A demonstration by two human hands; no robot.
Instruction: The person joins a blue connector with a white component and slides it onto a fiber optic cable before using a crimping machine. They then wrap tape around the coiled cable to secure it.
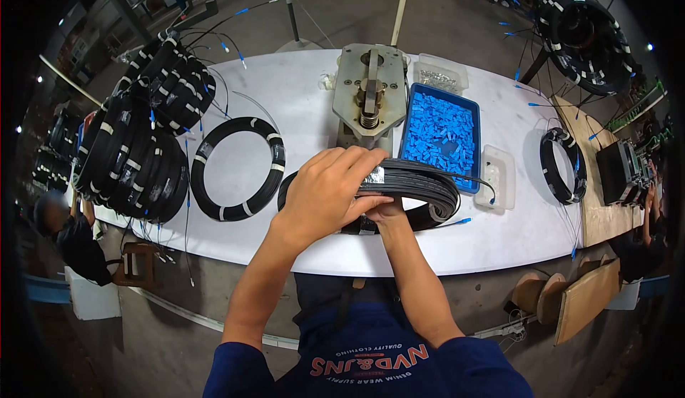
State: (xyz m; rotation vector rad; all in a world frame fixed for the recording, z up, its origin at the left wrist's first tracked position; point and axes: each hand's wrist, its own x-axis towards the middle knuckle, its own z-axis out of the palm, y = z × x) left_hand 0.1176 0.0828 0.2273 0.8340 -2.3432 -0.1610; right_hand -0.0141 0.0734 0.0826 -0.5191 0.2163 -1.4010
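A thick coil of black cable (421,182) is tilted up off the white table, in front of the metal press (369,88). My left hand (330,191) is wrapped over the coil's near side, fingers on top and thumb below, beside a shiny label. Under the coil, my right hand (389,212) is mostly hidden behind the cable, and its fingers do not show clearly. A loose cable end with a connector reaches right, over a clear plastic tray (497,177). Another blue-tipped end lies at the coil's lower right.
A blue tray (477,138) of small blue parts stands right of the press, with a clear tray (460,77) of small metal pieces behind. Single coils lie left (200,191) and right (546,166). Stacked coils (121,155) stand far left. People work at both sides.
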